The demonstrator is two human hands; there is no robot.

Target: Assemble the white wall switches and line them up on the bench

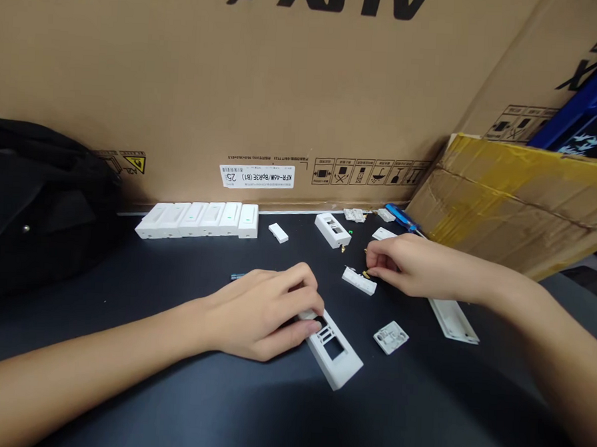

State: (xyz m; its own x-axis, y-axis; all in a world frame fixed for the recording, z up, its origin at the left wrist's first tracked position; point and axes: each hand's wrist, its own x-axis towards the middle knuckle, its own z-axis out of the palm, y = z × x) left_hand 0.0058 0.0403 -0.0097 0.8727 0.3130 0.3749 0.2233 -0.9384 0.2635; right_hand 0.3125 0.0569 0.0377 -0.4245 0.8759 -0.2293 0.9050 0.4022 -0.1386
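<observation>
My left hand (274,309) is closed around the far end of a white plastic switch housing (344,362), which lies on the dark table with its rectangular openings facing up. To the right, my right hand (399,263) pinches at a small brass-coloured piece (366,274) beside a narrow white plastic part (359,281). A grey-white plastic insert (391,338) lies right of the housing. Behind my hands sits a second white housing (333,230) with a brass piece (343,248) at its near end. A white trough-like cover (453,320) lies partly under my right forearm.
A row of several white switch units (198,219) stands along the cardboard box (236,80) at the back. A small white rocker (278,233) lies nearby. Toward the right are a blue-handled screwdriver (401,217) and a taped cardboard flap (510,201). A black bag (39,210) stands left.
</observation>
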